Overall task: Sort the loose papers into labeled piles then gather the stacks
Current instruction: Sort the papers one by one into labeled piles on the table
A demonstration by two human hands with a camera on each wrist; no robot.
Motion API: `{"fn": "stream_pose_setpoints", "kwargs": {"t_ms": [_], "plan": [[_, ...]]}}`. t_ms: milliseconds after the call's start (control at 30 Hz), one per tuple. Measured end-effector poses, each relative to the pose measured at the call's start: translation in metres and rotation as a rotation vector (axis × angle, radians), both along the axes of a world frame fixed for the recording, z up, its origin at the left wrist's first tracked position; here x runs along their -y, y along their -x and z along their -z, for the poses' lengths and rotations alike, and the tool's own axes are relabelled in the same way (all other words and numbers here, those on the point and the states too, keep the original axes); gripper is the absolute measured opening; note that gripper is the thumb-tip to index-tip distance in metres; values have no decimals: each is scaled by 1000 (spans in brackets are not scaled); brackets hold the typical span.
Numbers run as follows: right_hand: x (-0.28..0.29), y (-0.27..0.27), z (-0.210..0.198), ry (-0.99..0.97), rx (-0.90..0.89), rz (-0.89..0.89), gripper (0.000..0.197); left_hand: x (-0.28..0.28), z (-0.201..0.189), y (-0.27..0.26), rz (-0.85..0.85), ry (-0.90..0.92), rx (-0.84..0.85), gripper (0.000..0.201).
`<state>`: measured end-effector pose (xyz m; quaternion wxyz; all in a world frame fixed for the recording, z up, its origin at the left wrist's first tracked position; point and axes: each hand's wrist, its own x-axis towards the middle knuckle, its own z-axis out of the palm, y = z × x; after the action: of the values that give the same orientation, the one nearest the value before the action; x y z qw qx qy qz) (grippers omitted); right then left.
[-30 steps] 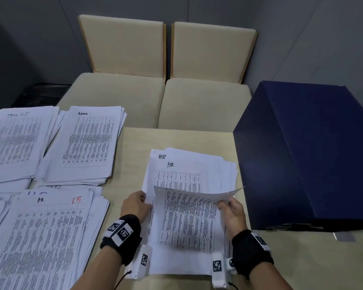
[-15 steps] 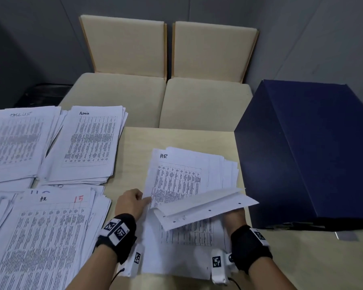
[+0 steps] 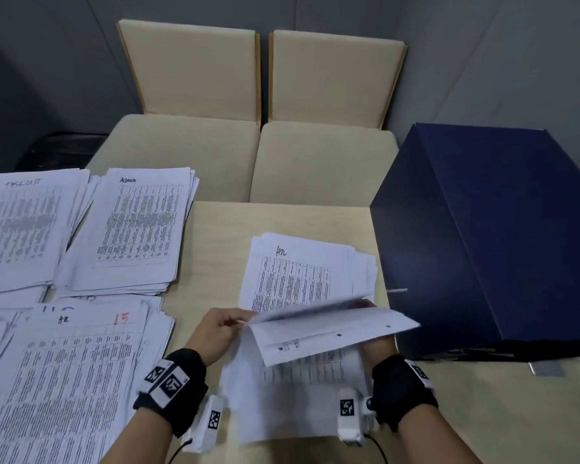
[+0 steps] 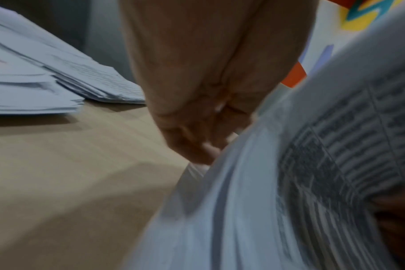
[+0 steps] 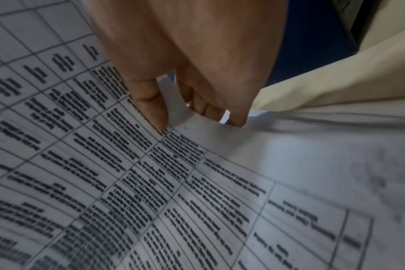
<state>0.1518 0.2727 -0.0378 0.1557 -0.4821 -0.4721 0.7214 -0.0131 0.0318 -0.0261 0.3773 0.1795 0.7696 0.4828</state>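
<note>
Loose papers (image 3: 312, 283) sit centre frame on the table (image 3: 282, 216). Left hand (image 3: 220, 331) and right hand (image 3: 379, 344) both pinch lifted sheets (image 3: 332, 333), fingers clamped on edges. Risk: the bowed sheets slip or crease, the fanned pile skews.

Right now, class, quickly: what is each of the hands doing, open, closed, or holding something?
Left hand: closed, pinching the left edge of the lifted sheets.
Right hand: closed, holding the same sheets from beneath on the right.
</note>
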Motion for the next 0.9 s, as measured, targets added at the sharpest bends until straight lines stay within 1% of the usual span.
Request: {"fn": "stream_pose_setpoints", "kwargs": {"t_ms": [33, 67, 100, 133, 167, 233, 267, 300, 367, 433, 467, 500, 567, 600, 633, 667, 700, 733, 767, 800, 833, 867, 900], "plan": [[-1, 1, 4, 0, 13, 36, 36, -4, 4, 1, -60, 72, -82, 49], [1, 1, 3, -1, 19, 74, 36, -7, 8, 2, -147, 155, -186, 40], [3, -1, 2, -22, 23, 114, 33, -12, 9, 3, -243, 228, -276, 24], [6, -3, -1, -41, 2, 138, 29, -15, 9, 4, -291, 289, -322, 11], [9, -4, -8, -94, -13, 143, 28, -20, 10, 5, -280, 359, -342, 17], [9, -5, -9, -157, -26, 135, 32, -26, 11, 7, -157, 492, -371, 31], [9, -5, -11, -170, -49, 119, 34, -27, 12, 9, -103, 529, -411, 36], [7, -6, -10, -179, -63, 84, 34, -29, 11, 9, -68, 552, -453, 42], [5, -9, -7, -199, -73, 25, 27, -28, 6, 10, -8, 572, -530, 48], [7, -12, -10, -221, -44, -28, 12, -24, 2, 9, 52, 518, -572, 48], [8, -13, -8, -222, -31, -33, 7, -20, 2, 9, 76, 454, -561, 45], [9, -13, -9, -215, -16, -32, 7, -16, 3, 10, 81, 348, -496, 40], [11, -11, -5, -178, -3, -17, 17, -6, 6, 11, 29, 77, -254, 22], [11, -9, -5, -171, 1, -10, 22, -2, 7, 12, 1, -17, -136, 17], [13, -8, -7, -170, 6, -7, 22, 0, 4, 10, -19, -78, -27, 17], [13, -7, -6, -167, 16, 9, 18, 1, 5, 9, -34, -99, 68, 23], [12, -6, -8, -167, 15, 10, 11, 0, 4, 7, -33, -104, 134, 31], [12, -6, -10, -173, 14, -1, 9, -2, 4, 5, -40, -88, 162, 39], [11, -7, -9, -185, 22, -27, 12, -4, 4, 4, -62, -60, 144, 44], [11, -7, -8, -191, 35, -41, 12, -7, 3, 4, -105, 4, 69, 44], [12, -8, -10, -191, 52, -37, 12, -11, 4, 3, -156, 95, -47, 36], [11, -10, -9, -199, 56, -13, 17, -14, 3, 3, -210, 193, -162, 24], [12, -10, -9, -202, 49, 14, 23, -17, 4, 3, -235, 278, -221, 12]]}}
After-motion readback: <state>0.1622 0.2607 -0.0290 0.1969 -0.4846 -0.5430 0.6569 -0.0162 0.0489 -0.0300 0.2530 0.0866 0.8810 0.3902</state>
